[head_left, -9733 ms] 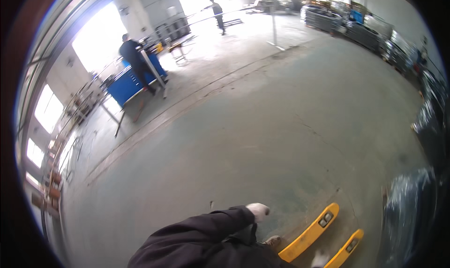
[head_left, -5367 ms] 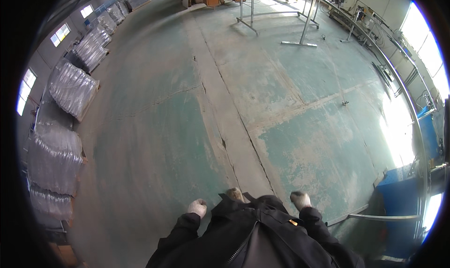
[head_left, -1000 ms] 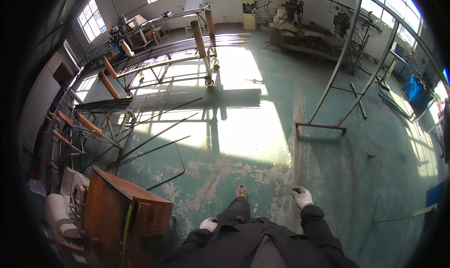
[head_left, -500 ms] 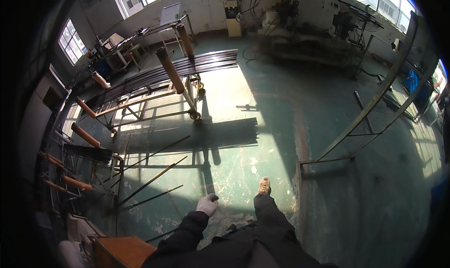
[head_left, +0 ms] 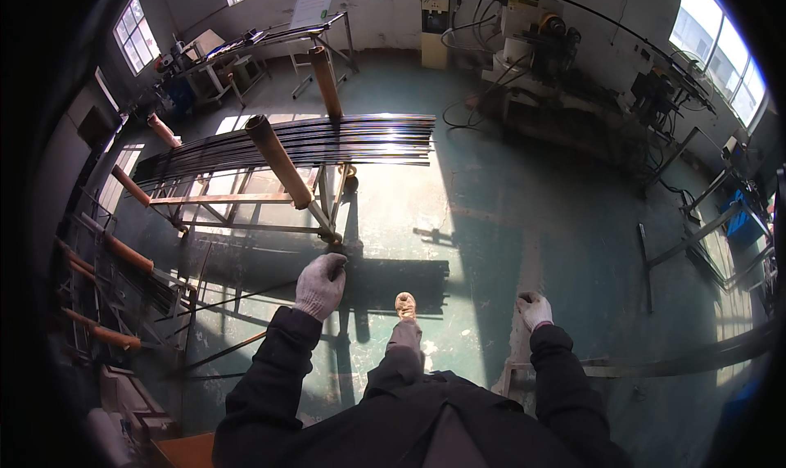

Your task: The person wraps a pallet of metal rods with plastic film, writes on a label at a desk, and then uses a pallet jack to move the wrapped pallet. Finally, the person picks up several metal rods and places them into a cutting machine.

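My left hand (head_left: pixel 321 286), in a white knitted glove, is loosely closed with nothing showing in it. It is raised in front of me, nearest to a wheeled metal cart (head_left: pixel 327 222) but apart from it. Long thin dark rods (head_left: pixel 360 139) lie in a wide bundle across that cart, between upright posts wrapped in brown sleeves (head_left: pixel 280 161). My right hand (head_left: pixel 535 310), gloved the same way, hangs at my right with its fingers curled and no object seen in them.
At the left stands a second rack (head_left: pixel 123 251) with brown-sleeved arms. Loose rods (head_left: pixel 221 356) lie low at the left front. A metal frame (head_left: pixel 622 370) crosses the right. Machinery (head_left: pixel 540 58) lines the far wall, beside a water dispenser (head_left: pixel 435 30). A bench (head_left: pixel 246 50) stands at the back left.
I have stepped forward, and the rod cart is closer. My left hand has risen, my right hand has come into view, and the right-hand frame has slid back toward me.
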Demonstrator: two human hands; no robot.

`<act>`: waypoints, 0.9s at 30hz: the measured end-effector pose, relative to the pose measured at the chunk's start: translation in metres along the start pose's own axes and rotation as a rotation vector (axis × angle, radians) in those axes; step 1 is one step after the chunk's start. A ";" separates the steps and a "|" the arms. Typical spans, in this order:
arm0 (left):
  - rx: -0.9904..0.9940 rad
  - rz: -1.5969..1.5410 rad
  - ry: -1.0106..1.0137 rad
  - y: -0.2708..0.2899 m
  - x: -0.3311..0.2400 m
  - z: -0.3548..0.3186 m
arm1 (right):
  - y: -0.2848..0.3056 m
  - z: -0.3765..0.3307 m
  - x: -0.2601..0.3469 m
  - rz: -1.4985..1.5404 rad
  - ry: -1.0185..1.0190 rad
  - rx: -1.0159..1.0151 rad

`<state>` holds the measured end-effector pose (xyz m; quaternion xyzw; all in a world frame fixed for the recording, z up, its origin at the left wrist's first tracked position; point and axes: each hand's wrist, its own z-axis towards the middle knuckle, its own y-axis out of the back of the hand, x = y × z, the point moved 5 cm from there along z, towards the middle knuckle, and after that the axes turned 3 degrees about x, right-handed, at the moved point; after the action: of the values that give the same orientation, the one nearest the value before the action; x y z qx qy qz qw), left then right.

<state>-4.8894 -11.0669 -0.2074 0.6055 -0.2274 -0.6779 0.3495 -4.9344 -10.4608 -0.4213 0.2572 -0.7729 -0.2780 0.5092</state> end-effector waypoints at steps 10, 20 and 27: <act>-0.532 0.214 0.104 0.134 0.162 0.425 | -0.108 0.186 0.067 -0.033 -0.234 0.252; -0.110 1.033 0.668 0.163 0.246 0.590 | -0.141 0.404 0.232 -0.239 -0.129 0.396; -0.242 0.837 0.721 0.173 0.267 0.594 | -0.242 0.679 0.477 -0.326 0.379 0.481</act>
<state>-5.4431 -11.4486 -0.1605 0.6124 -0.2351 -0.2531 0.7111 -5.7046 -10.8444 -0.5032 0.5369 -0.6567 -0.1130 0.5174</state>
